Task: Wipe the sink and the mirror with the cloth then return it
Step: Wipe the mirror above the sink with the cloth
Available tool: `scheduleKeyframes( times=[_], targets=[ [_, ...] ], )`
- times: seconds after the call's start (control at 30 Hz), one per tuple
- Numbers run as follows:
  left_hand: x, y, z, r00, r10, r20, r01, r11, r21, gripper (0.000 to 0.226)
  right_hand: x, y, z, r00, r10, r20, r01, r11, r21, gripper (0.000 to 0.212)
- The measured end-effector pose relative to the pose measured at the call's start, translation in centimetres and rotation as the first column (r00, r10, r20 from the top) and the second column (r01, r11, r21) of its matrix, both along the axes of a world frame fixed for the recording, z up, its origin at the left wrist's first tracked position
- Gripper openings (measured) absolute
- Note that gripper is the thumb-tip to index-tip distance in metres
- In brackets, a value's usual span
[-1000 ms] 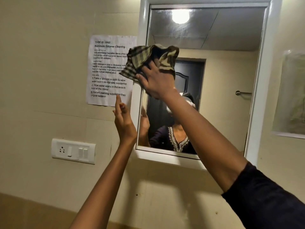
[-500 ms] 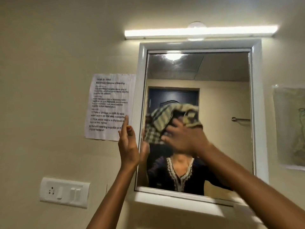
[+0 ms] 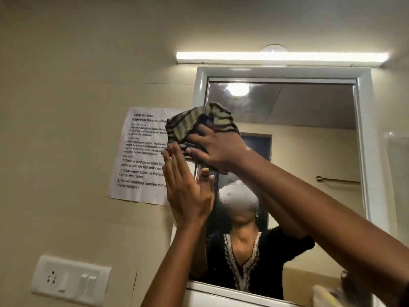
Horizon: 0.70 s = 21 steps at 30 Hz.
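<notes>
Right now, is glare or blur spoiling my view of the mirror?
Head view: the tube light above the frame blooms; a ceiling lamp glares in the mirror near its top, showing streaks; the right hand and cloth are slightly smeared; the bottom right corner is badly blurred.

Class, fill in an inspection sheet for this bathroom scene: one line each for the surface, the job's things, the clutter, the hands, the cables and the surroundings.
Surface: mirror in a white frame on a beige wall; smears show near its top.
Job's things: striped cloth bunched against the mirror's upper left; the sink is out of view.
Clutter: nothing seen.
Hands: right hand grips the cloth and presses it on the glass; left hand is open and flat at the mirror's left frame, holding nothing.
Cables: nothing seen.
Surroundings: printed task sheet taped left of the mirror, switch plate below it, tube light lit above the mirror.
</notes>
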<state>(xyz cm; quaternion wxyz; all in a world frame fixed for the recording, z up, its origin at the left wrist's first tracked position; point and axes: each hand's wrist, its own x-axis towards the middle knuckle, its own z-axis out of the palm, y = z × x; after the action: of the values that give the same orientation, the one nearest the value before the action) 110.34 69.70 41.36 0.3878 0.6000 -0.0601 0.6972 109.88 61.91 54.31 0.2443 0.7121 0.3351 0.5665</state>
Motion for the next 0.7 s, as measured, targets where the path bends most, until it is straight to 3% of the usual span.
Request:
scheduleKeyframes(
  times=[0.1,0.2,0.3,0.53,0.7],
  targets=[
    [0.4,-0.1,-0.1,0.999,0.031,-0.038,-0.03,0.999,0.023,0.081,0.4,-0.1,4.1,0.999,0.001,0.049,-0.001,1.0,0.0,0.058],
    [0.8,0.2,-0.2,0.996,0.057,-0.074,-0.056,0.998,0.025,0.081,0.0,0.1,9.1,0.997,-0.026,0.076,0.014,0.988,0.152,0.066],
    [1.2,0.2,-0.4,0.996,0.072,-0.06,-0.07,0.997,0.044,0.085,-0.2,-0.1,12.1,0.995,-0.019,0.097,-0.012,0.95,0.312,0.056],
    [1.3,0.6,-0.3,0.998,0.049,-0.031,-0.047,0.997,0.054,0.089,-0.8,-3.0,13.1,0.996,0.081,0.036,-0.089,0.889,0.45,0.05],
    [1.5,0.7,-0.3,0.998,0.038,-0.04,-0.035,0.995,0.088,0.084,-2.5,-12.8,13.4,0.995,0.011,0.103,-0.069,0.809,0.584,0.055]
  ],
)
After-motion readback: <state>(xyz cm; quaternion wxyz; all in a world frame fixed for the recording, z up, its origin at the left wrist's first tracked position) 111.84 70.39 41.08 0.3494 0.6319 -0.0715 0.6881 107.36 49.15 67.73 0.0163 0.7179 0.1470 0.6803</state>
